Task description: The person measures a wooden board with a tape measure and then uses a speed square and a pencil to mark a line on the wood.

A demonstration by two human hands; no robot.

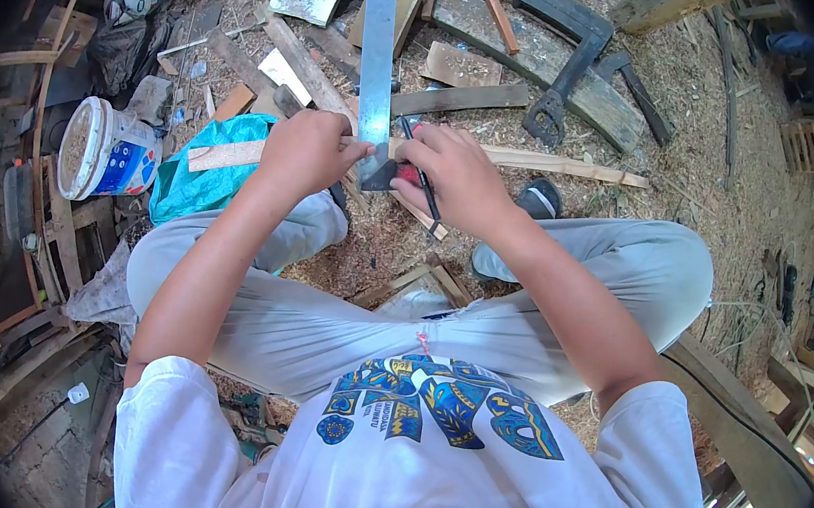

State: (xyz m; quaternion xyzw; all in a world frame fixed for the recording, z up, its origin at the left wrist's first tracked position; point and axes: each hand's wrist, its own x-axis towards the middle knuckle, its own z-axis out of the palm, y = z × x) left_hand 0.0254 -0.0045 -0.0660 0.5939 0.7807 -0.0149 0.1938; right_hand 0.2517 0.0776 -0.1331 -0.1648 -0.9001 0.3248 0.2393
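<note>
Fingers closed, my left hand (307, 152) grips a pale wooden strip (565, 166) that lies crosswise in front of me. Its thumb presses by the lower end of a try square's metal blade (376, 62), which points away from me. The square's black and red handle (378, 176) sits between my hands. My right hand (461, 182) pinches a dark pen (429, 195), and its fingertips are beside the handle. Whether they also press on the handle is hard to see. The left fingers are partly hidden behind the hand.
Wood offcuts (463, 66), a thick plank (508, 51) and a black-handled saw (554, 101) lie on shaving-covered ground ahead. A white bucket (81, 148) stands at left beside a teal sack (197, 194). My bent legs (616, 251) flank the work area. A wooden beam (737, 418) is at right.
</note>
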